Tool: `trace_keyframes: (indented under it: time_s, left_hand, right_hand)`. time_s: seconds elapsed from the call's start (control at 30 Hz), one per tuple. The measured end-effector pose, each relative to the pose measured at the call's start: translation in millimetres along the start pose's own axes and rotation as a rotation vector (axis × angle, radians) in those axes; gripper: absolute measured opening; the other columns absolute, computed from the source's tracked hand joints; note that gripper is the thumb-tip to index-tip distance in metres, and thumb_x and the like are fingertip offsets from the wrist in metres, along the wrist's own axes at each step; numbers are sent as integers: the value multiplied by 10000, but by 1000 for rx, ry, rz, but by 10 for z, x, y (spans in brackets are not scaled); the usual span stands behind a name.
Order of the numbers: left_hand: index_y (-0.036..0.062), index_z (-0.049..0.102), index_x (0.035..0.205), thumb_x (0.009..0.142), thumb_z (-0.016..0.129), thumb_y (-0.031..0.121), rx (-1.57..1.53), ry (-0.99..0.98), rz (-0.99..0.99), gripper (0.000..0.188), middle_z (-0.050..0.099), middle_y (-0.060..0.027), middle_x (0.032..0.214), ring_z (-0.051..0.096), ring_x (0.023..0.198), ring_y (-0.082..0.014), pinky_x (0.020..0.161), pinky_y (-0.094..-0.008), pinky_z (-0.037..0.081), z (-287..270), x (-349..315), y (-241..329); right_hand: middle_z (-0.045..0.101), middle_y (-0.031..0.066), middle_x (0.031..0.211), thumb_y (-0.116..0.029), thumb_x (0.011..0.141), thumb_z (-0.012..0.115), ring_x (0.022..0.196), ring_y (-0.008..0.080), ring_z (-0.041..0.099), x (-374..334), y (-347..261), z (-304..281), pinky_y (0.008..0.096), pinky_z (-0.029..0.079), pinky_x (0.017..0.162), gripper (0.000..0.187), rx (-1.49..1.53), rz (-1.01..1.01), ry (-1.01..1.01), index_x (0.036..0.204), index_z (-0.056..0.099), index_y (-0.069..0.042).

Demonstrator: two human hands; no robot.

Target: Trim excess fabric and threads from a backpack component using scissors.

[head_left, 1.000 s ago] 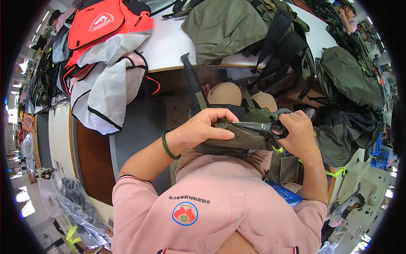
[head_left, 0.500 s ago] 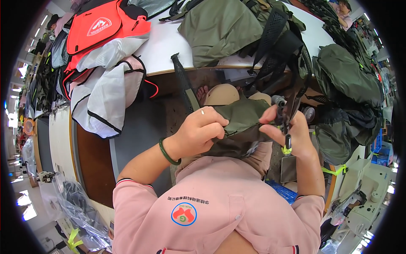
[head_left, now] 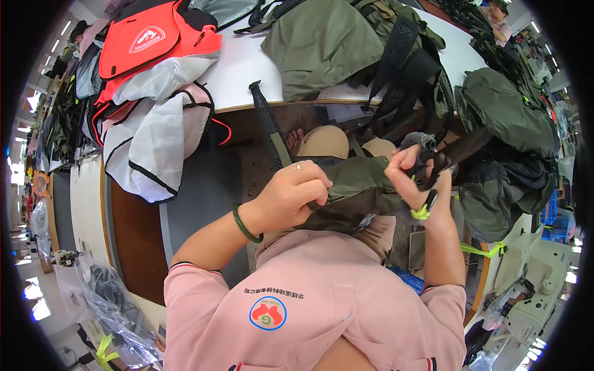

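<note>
My left hand (head_left: 292, 193) pinches the left edge of an olive-green fabric piece (head_left: 365, 179) lying across my lap. The fabric is part of a larger bag-like item with black webbing. At its right end, my right hand (head_left: 411, 179) is closed around a small dark tool (head_left: 426, 142) with a rounded end. A yellow-green tie (head_left: 421, 214) hangs below these fingers. Its exact kind is hard to make out. A blurred black strap (head_left: 465, 146) runs from beside the right hand toward the upper right. A mesh strap (head_left: 265, 117) rises from the fabric's left side to the table edge.
A white table (head_left: 241, 65) curves ahead, bearing an olive-green backpack (head_left: 325, 46) and an orange-red and white bag (head_left: 145, 46). More olive bags (head_left: 507, 111) hang at the right. A sewing machine (head_left: 541, 266) stands lower right. Another person (head_left: 497, 21) is at the far right.
My right hand has turned and closed more around the dark tool, and the black strap beside it has swung out rightward. The fabric is stretched lower and flatter; my left hand has barely moved.
</note>
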State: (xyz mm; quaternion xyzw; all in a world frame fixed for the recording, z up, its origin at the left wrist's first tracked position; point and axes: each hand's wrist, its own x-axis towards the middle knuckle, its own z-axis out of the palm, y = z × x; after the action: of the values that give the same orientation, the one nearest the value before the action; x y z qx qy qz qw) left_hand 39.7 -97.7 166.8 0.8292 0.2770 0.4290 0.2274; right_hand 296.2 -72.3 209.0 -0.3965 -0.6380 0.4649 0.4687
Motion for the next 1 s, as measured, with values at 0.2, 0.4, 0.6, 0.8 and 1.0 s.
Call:
trace_keyframes:
  time_s: [0.2,0.4,0.6,0.8,1.0]
  left_hand:
    - [80,530,702,552,605,-134,-19,35,115,273,630,-93,902,584,733,-265,615,-329,470,-15,-66,-73]
    - [89,613,801,665,725,-18,-59,61,-26,206,605,-82,904,582,772,-262,677,-342,469,94,134,100]
    - [139,678,884,724,731,76,144,-46,74,180,593,-14,870,573,748,-205,646,-327,432,69,172,36]
    - [136,684,851,685,693,53,220,38,199,185,568,-2,836,509,654,-161,594,-305,399,15,114,1]
    - [143,723,926,679,713,11,190,34,247,280,586,8,846,481,616,-161,568,-308,359,14,106,0]
  right_hand:
    - [631,44,880,-118,710,867,809,141,613,-113,103,-309,282,489,734,410,-259,38,-180,956,562,0]
    - [618,79,816,-61,769,777,738,133,592,-256,235,-42,286,477,670,269,-317,145,-263,905,549,-17]
    - [591,85,785,-107,732,826,716,202,576,-289,87,44,312,463,657,318,-207,239,-235,869,549,-29]
    - [517,89,729,-276,484,903,702,325,501,-156,-109,-500,400,416,700,524,-896,-297,-300,792,547,-44]
    - [515,85,712,-346,502,874,696,307,520,-165,-158,-619,406,413,729,529,-1057,-367,-322,780,537,-48]
